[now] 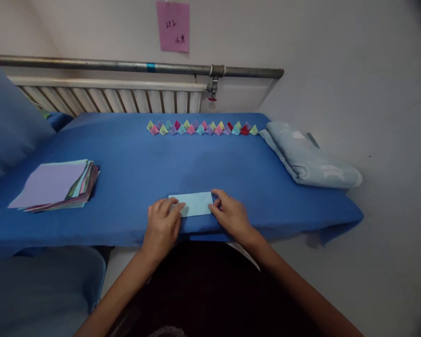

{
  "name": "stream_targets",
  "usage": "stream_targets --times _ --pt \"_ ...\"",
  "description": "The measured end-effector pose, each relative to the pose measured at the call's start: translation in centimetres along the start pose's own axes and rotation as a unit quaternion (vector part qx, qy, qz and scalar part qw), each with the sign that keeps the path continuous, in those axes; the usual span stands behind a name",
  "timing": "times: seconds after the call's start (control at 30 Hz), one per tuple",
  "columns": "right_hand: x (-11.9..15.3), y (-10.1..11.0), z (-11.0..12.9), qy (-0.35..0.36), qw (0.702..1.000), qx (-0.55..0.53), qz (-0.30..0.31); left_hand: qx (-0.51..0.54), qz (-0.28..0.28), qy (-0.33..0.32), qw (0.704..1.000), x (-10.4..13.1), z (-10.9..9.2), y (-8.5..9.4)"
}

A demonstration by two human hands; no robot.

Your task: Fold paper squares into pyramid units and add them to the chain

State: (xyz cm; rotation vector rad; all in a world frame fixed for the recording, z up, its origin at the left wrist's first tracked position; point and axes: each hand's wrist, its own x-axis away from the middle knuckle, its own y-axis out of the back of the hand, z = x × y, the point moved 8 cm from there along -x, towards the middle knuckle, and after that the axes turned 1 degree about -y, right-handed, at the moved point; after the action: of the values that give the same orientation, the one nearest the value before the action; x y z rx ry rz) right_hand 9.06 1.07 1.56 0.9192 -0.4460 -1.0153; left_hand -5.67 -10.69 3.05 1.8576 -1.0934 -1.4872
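Observation:
A light blue sheet of paper (196, 204), folded into a long strip, lies near the front edge of the blue-covered table. At its left end, my left hand (162, 223) has its fingers bent over the paper and closed on it. The right end is pinched between the thumb and forefinger of my right hand (230, 213). Beyond the hands, small folded paper pieces (199, 128) in several colours stand in two rows at the back. To the left sits a stack of coloured paper (52, 185) with a lilac sheet on top.
A folded pale blanket (308, 159) rests at the table's right end. Behind the blue cloth (133, 164) are a radiator (126, 99) and a metal pipe (101, 64) with a red-handled valve (212, 99). A blue chair (49, 285) stands at front left.

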Motion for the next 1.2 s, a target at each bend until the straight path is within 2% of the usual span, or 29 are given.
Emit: stream_targets --times 0.1,0.2,0.33,0.43,0.53,0.6,0.7,0.97,1.1,1.2 --pt "0.0 0.0 0.2 0.001 1.0 0.012 0.009 0.069 0.05 -0.093 0.992 -0.2 -2.8 -1.0" --pt "0.5 -0.5 0.2 -0.014 0.998 -0.009 0.056 0.09 0.077 -0.101 0.988 -0.1 -3.5 -1.6" --pt "1.6 -0.9 0.0 -0.043 0.985 -0.109 0.126 0.106 0.08 -0.097 0.986 0.3 -3.3 -1.6" --pt "1.9 0.6 -0.2 -0.019 0.991 -0.105 0.082 0.105 0.08 -0.095 0.987 0.4 -3.0 -1.8" --pt "2.5 1.9 0.7 0.093 0.995 -0.023 0.023 0.099 0.078 -0.094 0.988 0.2 -2.9 -2.1" --pt "3.3 1.7 1.3 0.172 0.985 0.028 0.018 0.096 0.078 -0.093 0.988 0.1 -2.9 -2.3" --pt "4.2 0.7 1.3 0.228 0.972 0.058 0.022 0.095 0.074 -0.094 0.988 0.0 -2.9 -2.5" --pt "4.1 0.9 1.3 0.256 0.964 0.014 -0.064 0.094 0.049 -0.095 0.99 0.1 -2.8 -2.0" --pt "4.8 0.8 1.8 0.287 0.957 -0.002 -0.048 0.087 0.045 -0.102 0.99 0.2 -3.2 -1.9" --pt "4.8 0.5 1.5 0.26 0.965 -0.004 -0.026 0.094 0.046 -0.097 0.99 0.2 -3.1 -2.0"
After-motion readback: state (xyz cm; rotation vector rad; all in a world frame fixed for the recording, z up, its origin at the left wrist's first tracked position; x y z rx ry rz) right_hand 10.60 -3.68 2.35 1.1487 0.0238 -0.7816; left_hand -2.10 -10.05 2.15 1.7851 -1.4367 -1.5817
